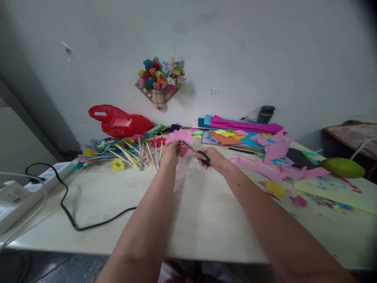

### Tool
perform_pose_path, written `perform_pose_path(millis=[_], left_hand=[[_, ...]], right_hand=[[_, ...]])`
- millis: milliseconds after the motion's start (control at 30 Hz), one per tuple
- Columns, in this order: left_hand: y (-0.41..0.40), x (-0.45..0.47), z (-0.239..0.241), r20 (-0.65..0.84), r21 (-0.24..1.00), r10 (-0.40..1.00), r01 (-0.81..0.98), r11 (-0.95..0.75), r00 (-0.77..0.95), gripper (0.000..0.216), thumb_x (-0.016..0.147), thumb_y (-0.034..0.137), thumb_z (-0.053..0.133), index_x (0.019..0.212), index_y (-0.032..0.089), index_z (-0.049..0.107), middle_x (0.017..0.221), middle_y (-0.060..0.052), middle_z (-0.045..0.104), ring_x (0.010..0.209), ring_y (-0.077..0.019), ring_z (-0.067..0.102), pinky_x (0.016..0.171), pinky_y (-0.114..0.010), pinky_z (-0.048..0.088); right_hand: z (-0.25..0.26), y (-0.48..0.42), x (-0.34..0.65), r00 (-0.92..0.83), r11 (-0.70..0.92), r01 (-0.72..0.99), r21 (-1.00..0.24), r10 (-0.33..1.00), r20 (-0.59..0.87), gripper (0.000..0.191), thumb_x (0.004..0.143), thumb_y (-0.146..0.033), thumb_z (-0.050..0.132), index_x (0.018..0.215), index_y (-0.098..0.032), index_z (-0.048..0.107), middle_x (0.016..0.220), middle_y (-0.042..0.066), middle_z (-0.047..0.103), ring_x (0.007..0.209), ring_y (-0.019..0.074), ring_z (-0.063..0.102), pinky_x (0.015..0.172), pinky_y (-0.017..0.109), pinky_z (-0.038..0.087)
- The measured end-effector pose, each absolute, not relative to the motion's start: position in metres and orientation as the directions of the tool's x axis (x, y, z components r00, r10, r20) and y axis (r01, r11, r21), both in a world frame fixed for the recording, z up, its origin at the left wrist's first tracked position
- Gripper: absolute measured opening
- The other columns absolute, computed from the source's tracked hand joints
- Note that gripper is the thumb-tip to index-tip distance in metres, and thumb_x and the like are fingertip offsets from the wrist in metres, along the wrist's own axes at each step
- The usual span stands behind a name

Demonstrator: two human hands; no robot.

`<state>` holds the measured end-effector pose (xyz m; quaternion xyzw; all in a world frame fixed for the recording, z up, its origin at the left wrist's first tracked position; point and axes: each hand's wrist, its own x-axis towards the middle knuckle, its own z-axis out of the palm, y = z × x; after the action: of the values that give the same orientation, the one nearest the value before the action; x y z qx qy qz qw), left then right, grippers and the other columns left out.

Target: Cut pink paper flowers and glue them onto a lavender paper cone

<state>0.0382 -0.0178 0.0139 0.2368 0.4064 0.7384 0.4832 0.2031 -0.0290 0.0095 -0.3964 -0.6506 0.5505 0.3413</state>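
My left hand point(170, 152) pinches a pink flower-shaped piece of foam point(179, 138) and holds it up over the white table point(188, 212). In my right hand point(212, 158) are black-handled scissors point(196, 151), fingers through the loops. Their blades point left and reach into the pink piece's lower edge. Both arms stretch forward from the table's near edge.
Foam flowers on paper stems point(123, 151) lie left of my hands, beside a red plastic bag point(122, 122). Coloured foam sheets point(235, 129) and pink scraps point(277, 165) cover the right side. A power strip point(26, 192) with a black cable point(67, 212) sits far left. A flower basket point(160, 80) hangs on the wall.
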Motion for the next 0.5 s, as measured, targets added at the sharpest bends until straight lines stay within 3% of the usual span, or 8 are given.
perform_pose_path(millis=[500], left_hand=[[-0.0213, 0.0392, 0.0182, -0.09, 0.836, 0.91, -0.527, -0.152, -0.405, 0.009, 0.071, 0.007, 0.057, 0.063, 0.01, 0.06, 0.052, -0.003, 0.061, 0.044, -0.0088, 0.056, 0.048, -0.018, 0.047]], right_hand=[[0.0114, -0.0198, 0.2122, -0.468, 0.165, 0.236, -0.958, 0.883, 0.037, 0.034, 0.068, -0.044, 0.075, 0.059, -0.016, 0.058, 0.042, -0.006, 0.053, 0.032, 0.0035, 0.039, 0.032, 0.016, 0.03]])
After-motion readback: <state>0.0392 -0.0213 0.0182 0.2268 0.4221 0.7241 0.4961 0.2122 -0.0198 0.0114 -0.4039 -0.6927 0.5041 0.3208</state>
